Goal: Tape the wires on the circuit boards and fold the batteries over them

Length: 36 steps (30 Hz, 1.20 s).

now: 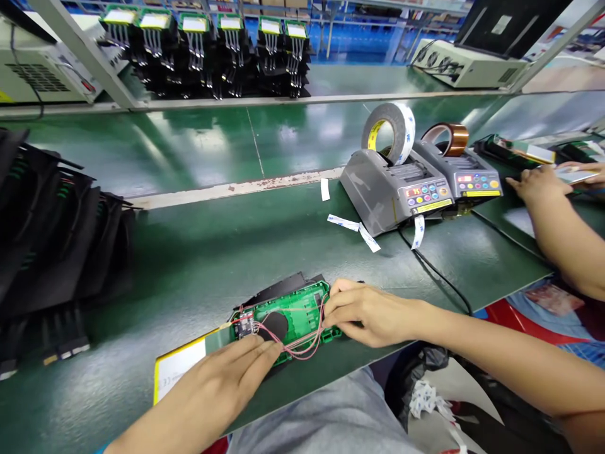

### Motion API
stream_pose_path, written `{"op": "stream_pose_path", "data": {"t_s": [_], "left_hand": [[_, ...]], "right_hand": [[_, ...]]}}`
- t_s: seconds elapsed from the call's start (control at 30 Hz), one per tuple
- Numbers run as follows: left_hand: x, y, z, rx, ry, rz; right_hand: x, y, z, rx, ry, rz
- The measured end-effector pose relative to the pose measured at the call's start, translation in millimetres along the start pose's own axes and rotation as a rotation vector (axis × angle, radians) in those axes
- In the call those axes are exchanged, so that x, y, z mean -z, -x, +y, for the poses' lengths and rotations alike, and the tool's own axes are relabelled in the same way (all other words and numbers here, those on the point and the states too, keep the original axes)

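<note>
A green plastic housing lies near the table's front edge, with a round black part, a small circuit board and looping pink wires in it. My left hand rests flat over its lower left side and the wires, fingers stretched out. At the housing's right end, my right hand has its fingers bent together by the wires; what lies between the fingertips is too small to name. A white battery pack with yellow edging sits left of the housing, partly under my left hand.
Two tape dispensers stand at the back right, with loose tape strips beside them and a cable in front. Black parts are stacked at left. Another person's hands work at far right.
</note>
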State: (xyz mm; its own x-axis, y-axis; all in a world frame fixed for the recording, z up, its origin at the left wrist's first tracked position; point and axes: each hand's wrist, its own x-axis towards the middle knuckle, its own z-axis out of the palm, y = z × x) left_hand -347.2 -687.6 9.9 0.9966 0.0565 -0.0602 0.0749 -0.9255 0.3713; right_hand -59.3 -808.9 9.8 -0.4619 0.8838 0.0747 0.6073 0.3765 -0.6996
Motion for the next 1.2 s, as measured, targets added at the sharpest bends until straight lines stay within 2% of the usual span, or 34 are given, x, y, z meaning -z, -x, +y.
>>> {"op": "stream_pose_path", "data": {"t_s": [0.1,0.2,0.3,0.43,0.53,0.7,0.8,0.93,1.07,1.13,1.2], "left_hand": [[-1.4,-1.0,2.5,-0.023,-0.074,0.003],[-1.7,-2.7,4.7,-0.036,-0.091,-0.004],[-1.6,-4.1,7.2,-0.022,-0.112,-0.054],[-2.8,-4.3,9.5,-0.075,-0.182,-0.118],[-3.5,-3.0,7.7,-0.100,-0.201,-0.077],[6.8,-6.7,2.6,-0.145,-0.175,0.085],[13.0,-9.5,3.1,-0.182,-0.132,0.086],[6.0,-10.2,8.8,-0.070,-0.063,0.011],[2.5,-19.7,15.6,0.115,0.041,-0.191],[7.8,-27.7,17.7,0.130,0.064,-0.251],[15.2,-35.3,19.0,0.113,0.048,-0.259]], "right_hand": [[7.1,2.4,3.1,0.003,0.042,-0.084],[8.9,3.5,10.1,0.077,0.105,-0.129],[8.2,2.1,14.3,0.133,0.185,-0.145],[9.0,-2.6,10.1,0.137,0.320,-0.191],[9.6,-6.2,5.7,0.131,0.393,-0.221],[7.6,-8.0,3.2,0.110,0.427,-0.224],[6.6,-7.1,1.4,0.086,0.420,-0.207],[6.9,-6.3,-2.4,0.038,0.413,-0.183],[7.8,-7.3,-4.5,0.017,0.408,-0.204],[8.0,-7.8,-4.3,0.015,0.411,-0.214],[8.1,-7.8,-3.6,0.020,0.413,-0.214]]}}
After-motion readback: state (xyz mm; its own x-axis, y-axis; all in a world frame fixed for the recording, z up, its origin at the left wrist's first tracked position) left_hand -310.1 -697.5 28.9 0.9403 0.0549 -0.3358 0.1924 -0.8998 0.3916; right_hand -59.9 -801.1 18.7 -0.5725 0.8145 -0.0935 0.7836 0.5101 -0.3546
